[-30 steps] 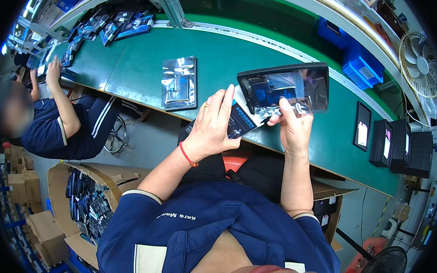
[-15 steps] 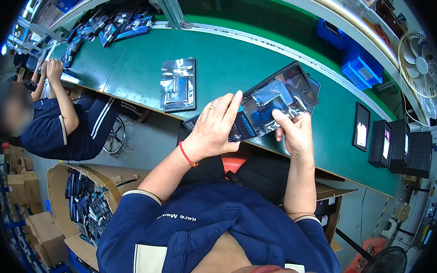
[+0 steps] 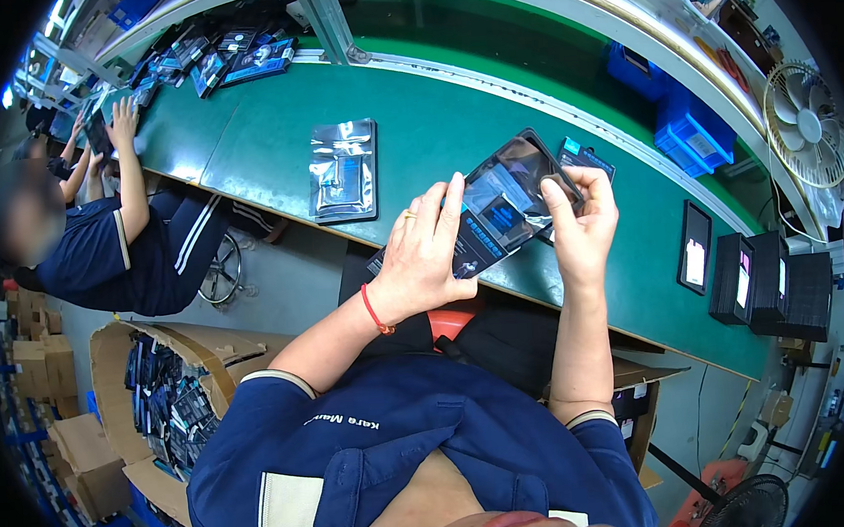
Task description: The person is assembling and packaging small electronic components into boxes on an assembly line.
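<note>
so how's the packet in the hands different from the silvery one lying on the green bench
The held packet is up off the bench, tilted, pinched between the left hand and right hand; the silvery packet lies flat and untouched on the green bench. The held packet looks dark, with a blue card showing through; the silvery packet is pale, crinkled and reflective. Both are flat, glossy, roughly rectangular pouches.

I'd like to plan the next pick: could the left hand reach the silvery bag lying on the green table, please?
Probably yes: the silvery bag lies flat with bare table around it, but the left hand is busy on the dark pouch.
</note>
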